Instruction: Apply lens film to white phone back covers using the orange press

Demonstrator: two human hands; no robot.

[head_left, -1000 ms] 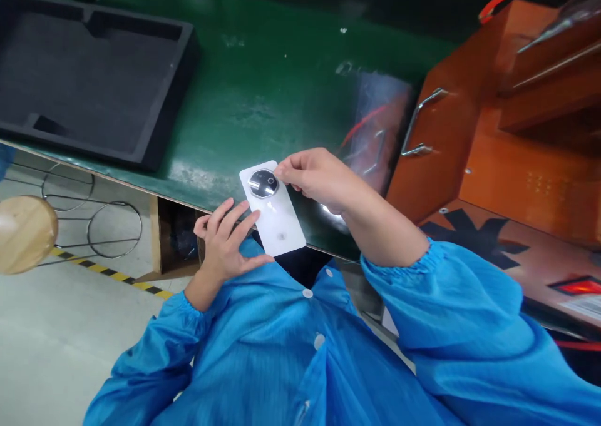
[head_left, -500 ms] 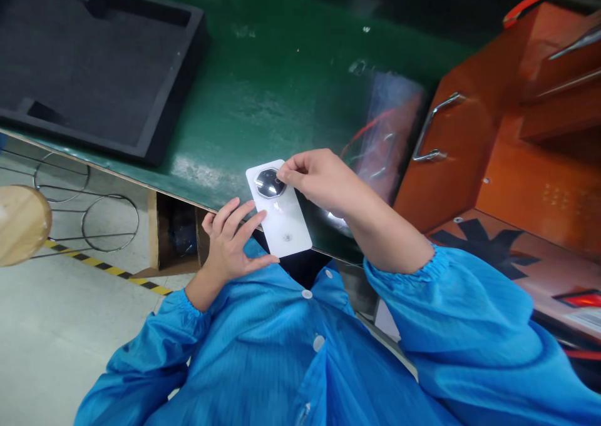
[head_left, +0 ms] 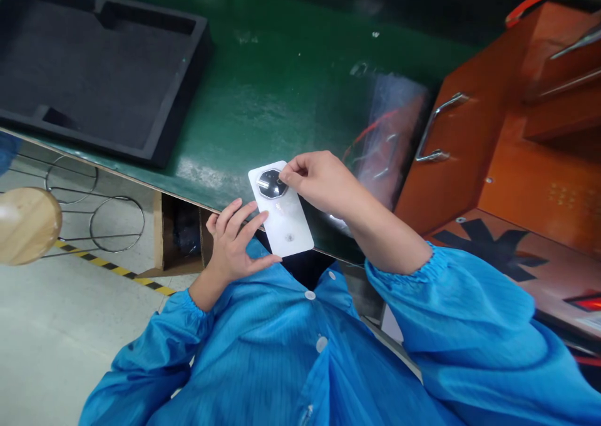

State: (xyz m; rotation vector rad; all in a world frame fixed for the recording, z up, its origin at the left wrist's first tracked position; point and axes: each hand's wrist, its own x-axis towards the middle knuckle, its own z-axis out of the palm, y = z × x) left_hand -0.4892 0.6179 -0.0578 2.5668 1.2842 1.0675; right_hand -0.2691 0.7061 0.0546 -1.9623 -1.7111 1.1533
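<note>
A white smartphone (head_left: 292,226) lies back side up at the near edge of the green bench, its lower end past the edge. A large black camera window (head_left: 271,184) with a bright rim fills its upper part. My left hand (head_left: 235,238) steadies the phone from the left, fingertips along the side and thumb at the bottom corner. At the window's right rim, my right hand (head_left: 319,179) has thumb and forefinger pinched together. Whatever lies between those fingertips is too small or hidden to make out.
A black foam tray (head_left: 159,126) sits on the green bench (head_left: 263,94) at the left. Clear plastic film (head_left: 389,132) lies by an orange cabinet (head_left: 469,119) with a metal handle at the right. A round wooden stool (head_left: 30,226) and an open cardboard box (head_left: 181,232) stand below.
The whole view has shifted slightly, so everything appears a little further right. Both hands keep about the same places on the phone.
</note>
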